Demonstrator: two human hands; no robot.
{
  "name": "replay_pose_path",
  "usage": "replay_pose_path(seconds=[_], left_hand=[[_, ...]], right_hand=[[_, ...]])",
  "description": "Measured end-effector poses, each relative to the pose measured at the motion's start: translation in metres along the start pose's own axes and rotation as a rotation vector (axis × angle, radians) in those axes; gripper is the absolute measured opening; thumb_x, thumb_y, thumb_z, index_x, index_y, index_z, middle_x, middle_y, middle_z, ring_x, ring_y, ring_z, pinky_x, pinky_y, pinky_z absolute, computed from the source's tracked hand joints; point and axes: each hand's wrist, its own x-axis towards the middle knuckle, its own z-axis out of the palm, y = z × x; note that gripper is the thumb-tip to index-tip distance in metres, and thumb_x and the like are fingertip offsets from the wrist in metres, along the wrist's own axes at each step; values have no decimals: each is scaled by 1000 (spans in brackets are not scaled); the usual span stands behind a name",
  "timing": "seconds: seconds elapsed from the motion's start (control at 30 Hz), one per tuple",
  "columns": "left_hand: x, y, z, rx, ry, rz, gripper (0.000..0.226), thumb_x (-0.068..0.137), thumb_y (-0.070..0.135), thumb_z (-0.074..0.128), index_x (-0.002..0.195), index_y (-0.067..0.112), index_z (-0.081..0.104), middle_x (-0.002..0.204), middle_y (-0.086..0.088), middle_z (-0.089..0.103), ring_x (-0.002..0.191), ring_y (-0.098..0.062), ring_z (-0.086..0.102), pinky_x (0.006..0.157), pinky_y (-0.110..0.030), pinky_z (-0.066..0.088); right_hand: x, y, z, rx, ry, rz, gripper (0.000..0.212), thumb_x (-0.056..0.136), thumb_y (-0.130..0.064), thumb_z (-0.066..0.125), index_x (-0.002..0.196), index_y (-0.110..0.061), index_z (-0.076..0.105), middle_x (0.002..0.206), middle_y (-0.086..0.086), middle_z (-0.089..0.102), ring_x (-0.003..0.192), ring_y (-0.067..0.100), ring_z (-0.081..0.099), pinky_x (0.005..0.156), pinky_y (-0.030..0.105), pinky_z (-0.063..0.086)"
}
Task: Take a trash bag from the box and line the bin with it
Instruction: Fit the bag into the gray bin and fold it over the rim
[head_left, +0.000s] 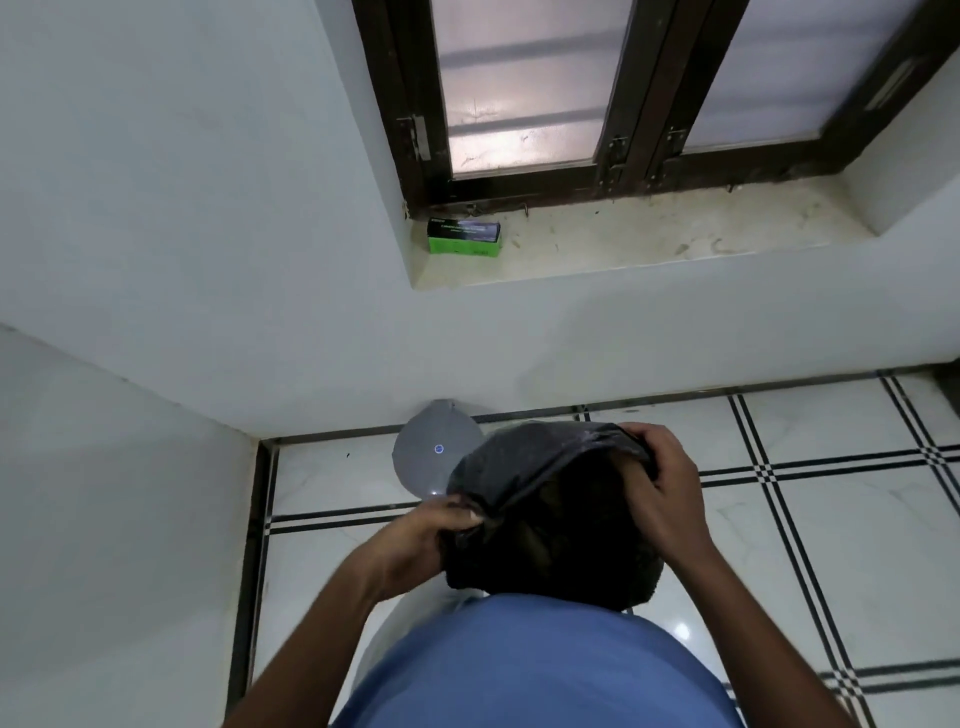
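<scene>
A black trash bag (545, 499) is stretched wide at its mouth between both hands, over the spot where the bin stands; the bin's body is hidden under the bag. My left hand (431, 535) pinches the bag's near-left edge. My right hand (660, 483) grips the bag's far-right edge. A grey round lid (431, 452) with a small blue-white mark stands tilted against the wall, just behind the bag. The green and black trash bag box (464, 236) sits on the window sill at its left end, far above both hands.
A dusty window sill (649, 239) runs under a dark-framed frosted window (524, 88). White walls meet in a corner on the left. The floor is white tile (857, 545) with black double lines. My blue shirt fills the bottom of the view.
</scene>
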Motion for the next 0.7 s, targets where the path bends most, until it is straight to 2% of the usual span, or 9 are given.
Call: replay_pose_path(seconds=[0.07, 0.13, 0.17, 0.27, 0.33, 0.43, 0.5, 0.53, 0.7], left_hand=[[3, -1, -9, 155, -2, -21, 26, 87, 1, 78, 113, 2, 80, 116, -24, 80, 108, -29, 78, 96, -39, 62], [14, -5, -33, 370, 57, -45, 39, 85, 3, 83, 123, 3, 77, 126, -22, 79, 120, -34, 75, 110, -47, 58], [17, -6, -43, 506, 109, -66, 47, 79, 10, 86, 124, 6, 76, 125, -18, 80, 121, -33, 75, 111, -48, 58], [28, -8, -73, 858, 189, -144, 41, 73, 21, 81, 112, 8, 76, 107, -11, 82, 99, -21, 77, 93, -40, 64], [38, -11, -99, 902, 254, -204, 28, 78, 18, 76, 103, 7, 78, 91, -6, 79, 80, -12, 72, 78, -34, 62], [48, -15, -129, 886, 316, -244, 22, 72, 30, 71, 89, 22, 80, 86, 5, 80, 84, -12, 74, 84, -33, 62], [57, -20, -152, 867, 341, -276, 12, 76, 31, 70, 85, 26, 77, 81, 7, 76, 79, -14, 71, 79, -33, 60], [61, -22, -160, 836, 364, -287, 8, 81, 27, 69, 86, 26, 76, 80, 6, 75, 76, -14, 69, 76, -34, 59], [87, -38, -203, 736, 459, -360, 16, 93, 7, 65, 104, 9, 76, 97, -6, 76, 87, -19, 68, 72, -28, 52]], right_hand=[[8, 1, 13, -16, -10, 42, 24, 94, -25, 58, 112, -32, 72, 114, -11, 73, 111, 4, 67, 97, 31, 53], [16, 4, 31, -31, -58, 124, 20, 98, -25, 58, 108, -31, 74, 111, -12, 74, 110, 9, 67, 96, 37, 53], [19, 4, 41, -32, -93, 171, 19, 103, -23, 58, 110, -29, 75, 112, -12, 74, 111, 10, 67, 97, 38, 53], [27, 5, 73, -112, -215, 294, 21, 109, -17, 61, 124, -22, 75, 120, -7, 72, 116, 16, 66, 100, 35, 49], [35, 9, 102, -172, -315, 356, 22, 108, -17, 62, 127, -20, 74, 120, -5, 71, 115, 17, 66, 97, 35, 48], [43, 10, 139, -224, -468, 409, 26, 105, -22, 60, 128, -22, 70, 118, -4, 71, 111, 18, 68, 89, 32, 50], [49, 12, 164, -229, -555, 496, 25, 106, -25, 60, 130, -23, 67, 116, -5, 71, 105, 15, 67, 82, 27, 49], [51, 13, 176, -231, -590, 549, 25, 107, -26, 59, 131, -23, 64, 116, -3, 71, 103, 15, 67, 82, 29, 49], [63, 45, 233, -255, -740, 710, 34, 106, -27, 57, 139, -24, 52, 123, 4, 70, 112, 24, 68, 101, 45, 56]])
